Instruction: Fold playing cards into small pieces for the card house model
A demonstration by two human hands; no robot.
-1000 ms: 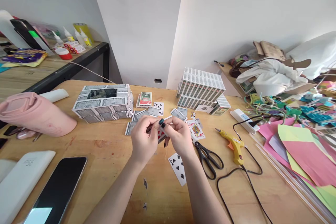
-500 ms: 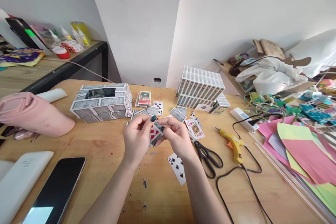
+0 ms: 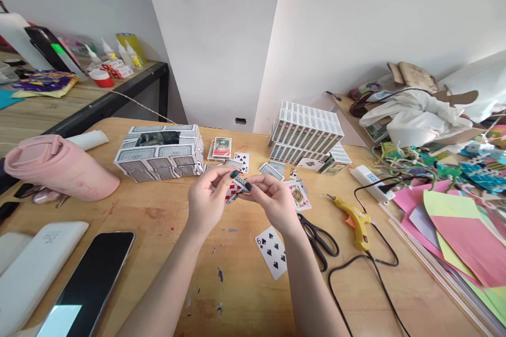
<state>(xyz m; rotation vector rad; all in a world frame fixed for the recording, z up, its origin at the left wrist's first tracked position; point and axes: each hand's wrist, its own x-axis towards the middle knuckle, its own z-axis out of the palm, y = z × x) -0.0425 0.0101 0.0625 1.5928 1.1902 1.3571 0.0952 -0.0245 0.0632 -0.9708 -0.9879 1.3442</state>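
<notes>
Both hands meet over the middle of the wooden table (image 3: 158,226). My left hand (image 3: 207,202) and my right hand (image 3: 272,200) pinch a folded playing card (image 3: 236,187) between them, red pips and grey patterned back showing. A six of spades (image 3: 272,251) lies face up just below my right wrist. Behind the hands stands a box covered in card backs (image 3: 160,152) with a dark opening on top. Loose cards (image 3: 272,170), one a face card (image 3: 297,195), lie scattered beyond my fingers.
Stacked card packs (image 3: 304,131) stand at the back. Black scissors (image 3: 318,237), a yellow glue gun (image 3: 353,216) with its black cord and a power strip (image 3: 369,178) lie right. Coloured paper sheets (image 3: 454,226) cover the far right. A phone (image 3: 90,279), a white case (image 3: 37,266) and a pink roll (image 3: 59,168) lie left.
My hands have turned and folded the card tighter and lifted it slightly. The view has shifted a little; the things on the table stay where they were.
</notes>
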